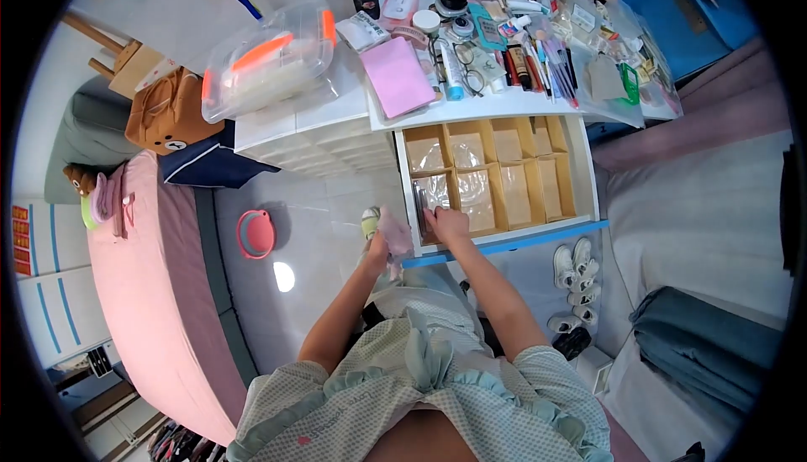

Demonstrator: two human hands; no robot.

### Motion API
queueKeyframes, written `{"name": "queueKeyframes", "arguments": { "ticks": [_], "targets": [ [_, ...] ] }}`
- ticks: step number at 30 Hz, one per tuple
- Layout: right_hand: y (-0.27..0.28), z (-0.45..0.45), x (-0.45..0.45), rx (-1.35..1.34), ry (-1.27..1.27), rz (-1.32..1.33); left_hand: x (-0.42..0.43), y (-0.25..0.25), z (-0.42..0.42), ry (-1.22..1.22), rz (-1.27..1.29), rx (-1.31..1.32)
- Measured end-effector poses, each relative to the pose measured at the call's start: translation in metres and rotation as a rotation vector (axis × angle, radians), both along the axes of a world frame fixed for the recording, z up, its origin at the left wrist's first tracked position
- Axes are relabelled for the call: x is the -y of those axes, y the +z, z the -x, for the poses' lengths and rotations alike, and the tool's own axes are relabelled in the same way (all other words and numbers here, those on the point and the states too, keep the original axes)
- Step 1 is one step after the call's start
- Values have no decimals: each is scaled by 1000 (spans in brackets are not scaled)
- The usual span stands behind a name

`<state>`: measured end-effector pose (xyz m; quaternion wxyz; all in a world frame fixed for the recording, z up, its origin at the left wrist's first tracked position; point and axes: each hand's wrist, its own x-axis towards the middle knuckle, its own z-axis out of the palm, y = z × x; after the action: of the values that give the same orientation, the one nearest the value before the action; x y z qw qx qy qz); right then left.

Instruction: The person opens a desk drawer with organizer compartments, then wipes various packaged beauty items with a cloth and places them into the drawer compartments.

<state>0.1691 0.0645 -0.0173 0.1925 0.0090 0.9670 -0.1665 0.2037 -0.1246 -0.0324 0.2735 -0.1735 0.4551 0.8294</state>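
Observation:
My left hand (379,249) is closed around a crumpled pink cloth (395,232), which hangs just outside the left front corner of the open drawer (588,176). Inside the drawer stand cardboard dividers (496,162) that form several compartments, some with clear plastic in the bottom. My right hand (449,226) reaches into the front left compartment. Its fingers are drawn together at a slim dark object (422,199) lying along the drawer's left side; the fingertips are partly hidden, and what they grip is too small to make out.
Cosmetics, glasses and pens crowd the white desktop (471,107), beside a pink notebook (397,77). A clear lidded box (273,63) stands on the left cabinet. On the floor are a pink basin (255,234) and several white shoes (575,269). A pink bed (151,277) lies left.

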Motion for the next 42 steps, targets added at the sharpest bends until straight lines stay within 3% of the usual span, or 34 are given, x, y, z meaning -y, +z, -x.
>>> {"name": "queueKeyframes", "arguments": {
  "ticks": [3, 6, 9, 15, 21, 24, 28, 31, 35, 37, 40, 42],
  "targets": [
    [7, 0, -10, -10, -57, 16, -1, 15, 9, -97, 24, -99],
    [11, 2, -16, -34, -130, 37, 0, 12, 25, -161, -43, 53],
    [13, 6, -18, -41, -197, 56, 2, 18, 35, -226, -35, -34],
    [33, 23, -4, -155, -289, 141, 3, 44, 53, -68, -122, -210],
    [61, 69, 18, -315, -471, 341, 23, 42, 104, -12, -122, -148],
    [81, 104, 26, -379, -539, 406, 32, 59, 133, -54, -249, -334],
    [89, 150, 31, -463, -673, 407, 25, 71, 193, -26, 419, -382],
    [94, 175, 32, -487, -765, 360, 25, 73, 218, 3, 524, -476],
    [101, 193, 34, -443, -759, 271, 30, 94, 249, 25, 142, -80],
    [101, 196, 36, -441, -735, 209, 31, 93, 262, -10, -1, -133],
    [107, 196, 44, -465, -738, 186, 35, 10, 284, -188, -23, -790],
    [111, 194, 49, -469, -738, 194, 32, 2, 285, -226, -99, -771]
  ]
}}
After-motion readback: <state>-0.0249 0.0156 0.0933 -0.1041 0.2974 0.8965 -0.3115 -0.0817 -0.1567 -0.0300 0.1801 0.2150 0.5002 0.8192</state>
